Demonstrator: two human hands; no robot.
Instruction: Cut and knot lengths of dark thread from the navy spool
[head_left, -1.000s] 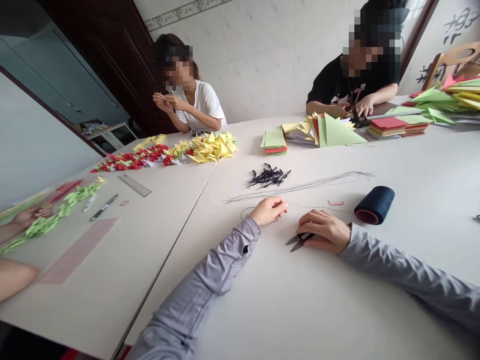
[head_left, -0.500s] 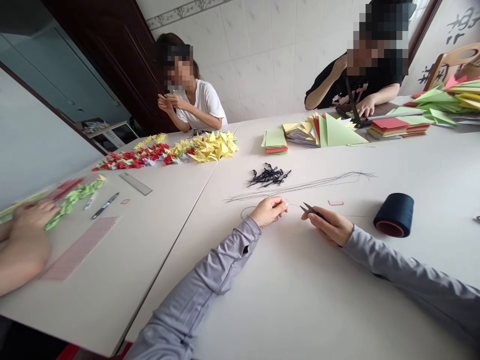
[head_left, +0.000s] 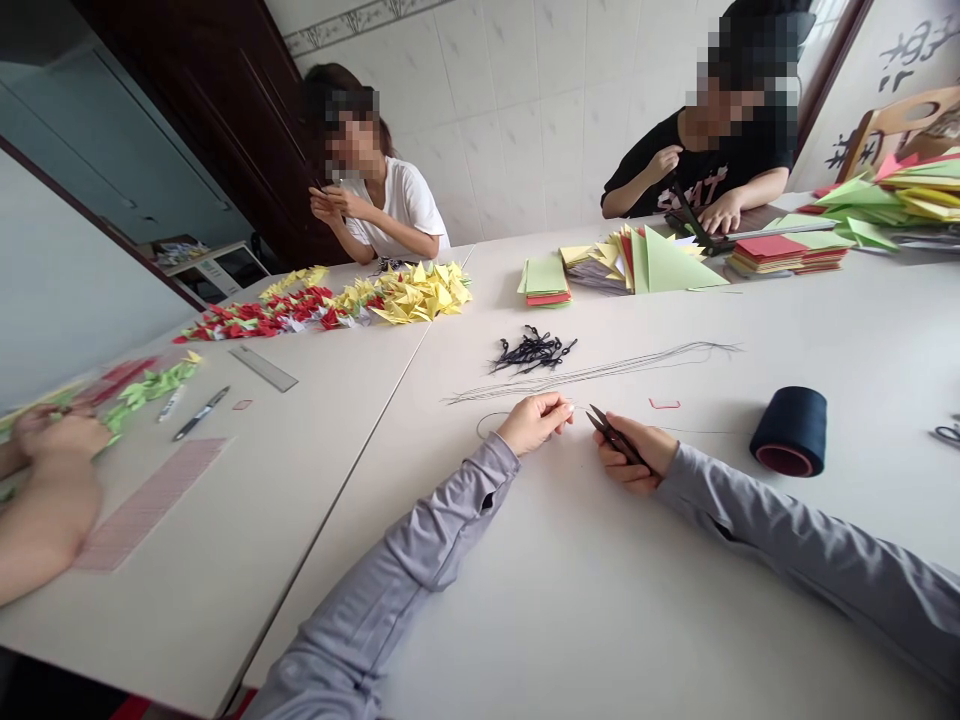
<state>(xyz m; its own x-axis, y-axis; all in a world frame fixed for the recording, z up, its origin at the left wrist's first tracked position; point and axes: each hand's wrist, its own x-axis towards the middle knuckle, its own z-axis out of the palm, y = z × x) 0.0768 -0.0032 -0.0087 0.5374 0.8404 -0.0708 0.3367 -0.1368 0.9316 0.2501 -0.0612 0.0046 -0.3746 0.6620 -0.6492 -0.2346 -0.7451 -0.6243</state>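
Between its fingertips my left hand (head_left: 536, 422) pinches a dark thread (head_left: 491, 418), part of which loops out on the table to its left. My right hand (head_left: 637, 452) is wrapped round small black thread snips (head_left: 616, 436), whose two blades are apart and point up and left, close to my left fingertips. A large cone of dark blue thread (head_left: 789, 430) lies to the right, with a fine strand running from it toward my hands. Just beyond my hands lie several long cut threads (head_left: 592, 374) and a small pile of black knotted cords (head_left: 534, 349).
Folded paper pieces in yellow and red (head_left: 322, 305) lie at the far left, stacks of coloured paper (head_left: 637, 262) at the back. A ruler (head_left: 264, 370), pen (head_left: 201, 413) and pink strips (head_left: 157, 500) lie left, near another person's hands (head_left: 64, 430). Two people sit opposite.
The snips have shifted slightly left and turned in my right hand, their blades now spread more visibly. My left hand keeps its pinch. The view has swung a little.
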